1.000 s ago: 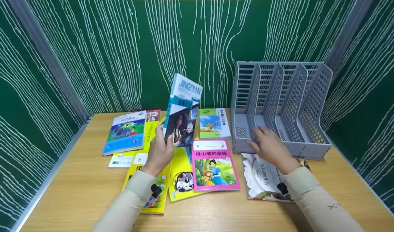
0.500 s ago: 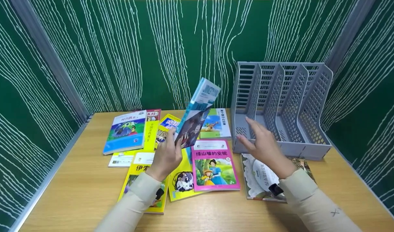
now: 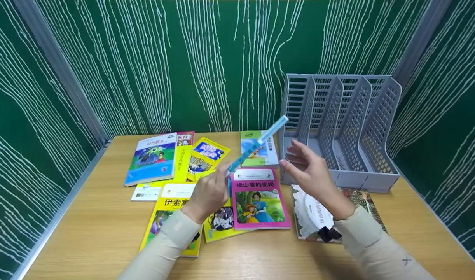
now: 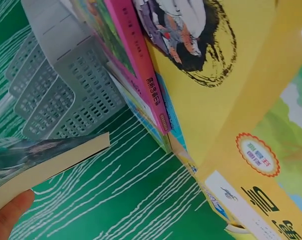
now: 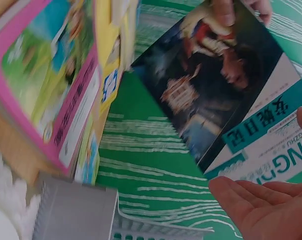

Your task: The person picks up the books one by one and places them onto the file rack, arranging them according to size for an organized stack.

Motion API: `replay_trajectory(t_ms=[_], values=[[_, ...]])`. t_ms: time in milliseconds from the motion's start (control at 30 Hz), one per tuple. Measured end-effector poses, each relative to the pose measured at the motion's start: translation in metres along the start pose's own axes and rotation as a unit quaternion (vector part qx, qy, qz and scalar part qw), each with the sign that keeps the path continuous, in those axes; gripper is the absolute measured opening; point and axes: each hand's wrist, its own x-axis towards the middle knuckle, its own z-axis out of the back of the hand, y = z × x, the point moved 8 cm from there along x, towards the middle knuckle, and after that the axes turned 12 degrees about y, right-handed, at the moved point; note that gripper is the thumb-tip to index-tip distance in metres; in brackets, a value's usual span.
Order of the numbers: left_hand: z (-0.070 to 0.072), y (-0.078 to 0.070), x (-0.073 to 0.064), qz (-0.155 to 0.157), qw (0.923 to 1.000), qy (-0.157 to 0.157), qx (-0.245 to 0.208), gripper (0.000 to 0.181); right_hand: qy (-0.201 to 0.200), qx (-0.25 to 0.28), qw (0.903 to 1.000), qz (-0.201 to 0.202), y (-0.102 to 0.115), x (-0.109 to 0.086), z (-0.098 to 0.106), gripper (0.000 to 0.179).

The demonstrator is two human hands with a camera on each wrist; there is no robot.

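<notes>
My left hand grips a thin paperback book by its lower end, holding it raised over the spread of books. In the head view its blue spine faces up, slanting toward the right. The right wrist view shows the dark cover with a girl's portrait and a teal title band; a left thumb presses on it. Beside the book's upper end is my right hand, fingers spread and slightly bent. Fingertips come right at the cover's edge in the right wrist view.
A grey four-slot file rack stands at the back right. A pink-edged book, yellow books, a blue-and-white book and a green-topped book lie on the wooden table. A pale-covered book lies below the right hand.
The held book has moved right and turned from showing its cover to showing its spine, its top tilting toward the rack. My right hand has drawn back from the rack toward the book.
</notes>
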Motion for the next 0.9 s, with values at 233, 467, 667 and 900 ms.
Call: replay_trajectory(t_ms=[233, 467, 667, 900], values=[[-0.004, -0.012, 0.001, -0.040, 0.9982, 0.015, 0.042, 0.058, 0.047, 0.149, 0.9865, -0.050, 0.001, -0.003, -0.009, 0.067], [-0.010, -0.022, 0.000, -0.077, 0.9933, 0.028, 0.082, 0.044, 0.088, 0.242, 0.9657, -0.035, 0.008, -0.006, -0.020, 0.073], [-0.011, -0.027, 0.000, -0.097, 0.9874, 0.036, 0.120, 0.032, 0.077, 0.284, 0.9543, -0.050, 0.012, -0.009, -0.024, 0.066], [-0.013, -0.031, 0.001, -0.118, 0.9737, 0.035, 0.192, 0.043, 0.022, 0.369, 0.9273, -0.059, 0.015, -0.012, -0.023, 0.054]])
